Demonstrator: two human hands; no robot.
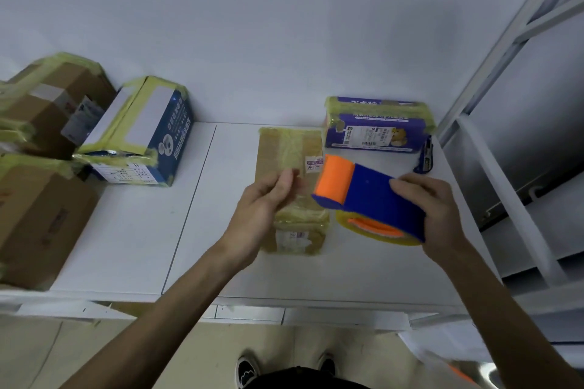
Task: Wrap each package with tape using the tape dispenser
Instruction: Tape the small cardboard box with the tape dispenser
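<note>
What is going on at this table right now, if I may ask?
A person is taping packages. The right hand grips the blue and orange tape dispenser above the white table. The left hand appears to pinch the loose end of the tape over a flat brown package. The purple box behind and the boxes at the left already carry yellowish tape.

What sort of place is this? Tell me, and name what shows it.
Probably a parcel-packing station or mailroom. Yellow-taped cardboard boxes are piled at the left, a labelled flat brown package lies on the white table, and the right hand grips a blue and orange tape dispenser.
</note>
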